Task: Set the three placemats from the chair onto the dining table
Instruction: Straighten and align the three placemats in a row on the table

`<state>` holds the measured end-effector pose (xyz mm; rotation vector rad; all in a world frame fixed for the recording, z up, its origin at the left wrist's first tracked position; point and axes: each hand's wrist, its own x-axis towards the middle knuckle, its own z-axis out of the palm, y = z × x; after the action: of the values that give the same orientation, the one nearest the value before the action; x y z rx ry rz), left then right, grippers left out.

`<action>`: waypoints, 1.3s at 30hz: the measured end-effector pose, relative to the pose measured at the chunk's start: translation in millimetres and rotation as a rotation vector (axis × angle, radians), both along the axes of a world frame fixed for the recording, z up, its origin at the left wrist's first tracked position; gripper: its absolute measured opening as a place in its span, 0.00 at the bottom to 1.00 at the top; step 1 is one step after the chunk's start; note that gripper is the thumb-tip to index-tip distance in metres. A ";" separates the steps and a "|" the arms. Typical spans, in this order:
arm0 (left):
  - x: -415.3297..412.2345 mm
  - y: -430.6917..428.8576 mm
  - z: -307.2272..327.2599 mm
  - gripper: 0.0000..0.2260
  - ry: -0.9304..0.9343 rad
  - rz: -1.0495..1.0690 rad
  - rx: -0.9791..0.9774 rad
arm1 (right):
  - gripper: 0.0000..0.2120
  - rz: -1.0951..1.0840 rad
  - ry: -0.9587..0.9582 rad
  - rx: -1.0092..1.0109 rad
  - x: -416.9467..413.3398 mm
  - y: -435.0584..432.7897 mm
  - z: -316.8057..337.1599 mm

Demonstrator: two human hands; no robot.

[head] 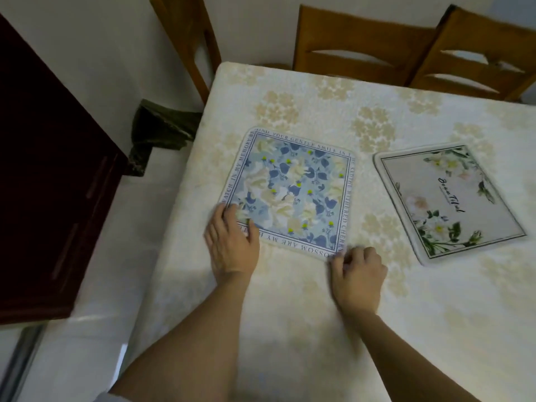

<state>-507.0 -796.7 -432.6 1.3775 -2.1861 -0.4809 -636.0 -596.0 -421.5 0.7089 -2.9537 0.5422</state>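
Placemats on table: two in view, both lying flat on the dining table (pixel 290 329), well apart from each other with bare cloth between them.
Blue placemat (pixel 290 192): square with rounded corners, blue and cream flower print, lettered border; lies toward the table's left side, turned slightly askew to the table edge.
Grey placemat (pixel 448 200): pale grey, white flowers and green leaves at two corners, dark script at its middle; lies to the right of the blue one, also askew.
Left hand (pixel 230 239): palm down, fingers spread flat on the near left corner of the blue placemat, pressing it onto the cloth; not clamped on anything.
Right hand (pixel 358 274): fingers curled together at the near right corner of the blue placemat, fingertips touching its edge; whether they pinch the edge cannot be told through the blur.
Table covering: cream cloth with beige flower clusters, covering the whole top.
Wooden chairs (pixel 362 44): two at the far side, backs close against the table edge; a third chair back (pixel 188 39) stands at the far left corner.
Dark cabinet (pixel 49 184): reddish brown, to the left of the table.
Dark green bag (pixel 162 129): crumpled, on the floor between cabinet and table.
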 end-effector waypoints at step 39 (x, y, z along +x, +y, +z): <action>-4.1 1.2 6.4 0.12 -0.044 0.173 -0.023 | 0.48 0.030 -0.188 0.030 -1.9 -7.1 13.9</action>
<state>-511.0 -795.5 -426.1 1.5610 -2.0768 -0.3631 -637.9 -603.1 -407.6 0.7451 -3.1355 0.5990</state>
